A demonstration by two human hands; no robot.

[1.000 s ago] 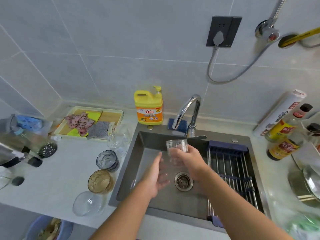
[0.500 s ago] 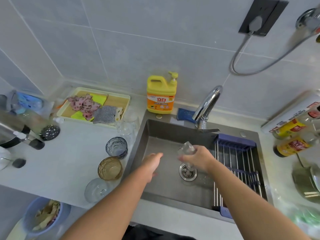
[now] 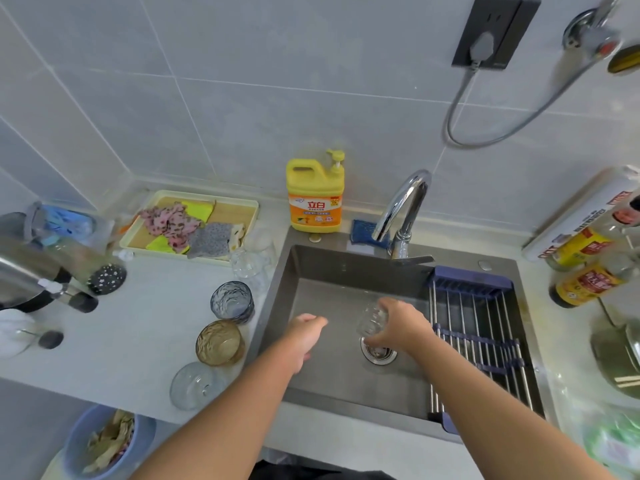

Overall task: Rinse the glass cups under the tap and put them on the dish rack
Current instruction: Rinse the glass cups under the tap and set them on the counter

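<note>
The glass cup (image 3: 372, 318), upright under the tap (image 3: 403, 206) a second ago, now tips over the drain (image 3: 379, 353) in our gripping right hand (image 3: 401, 323); our left hand (image 3: 304, 336) hangs relaxed, empty. Rinsing seems done; the dish rack (image 3: 481, 327) is next.

The dish rack (image 3: 478, 341) sits in the sink's (image 3: 311, 271) right side, tap (image 3: 403, 209) behind.

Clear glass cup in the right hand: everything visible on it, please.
The clear glass cup is small, transparent and looks empty. The right hand grips it, fingers and thumb curled round it, holding it tilted above the drain inside the sink, left of the dish rack. Nothing else touches it; blur hides finer detail.
</note>
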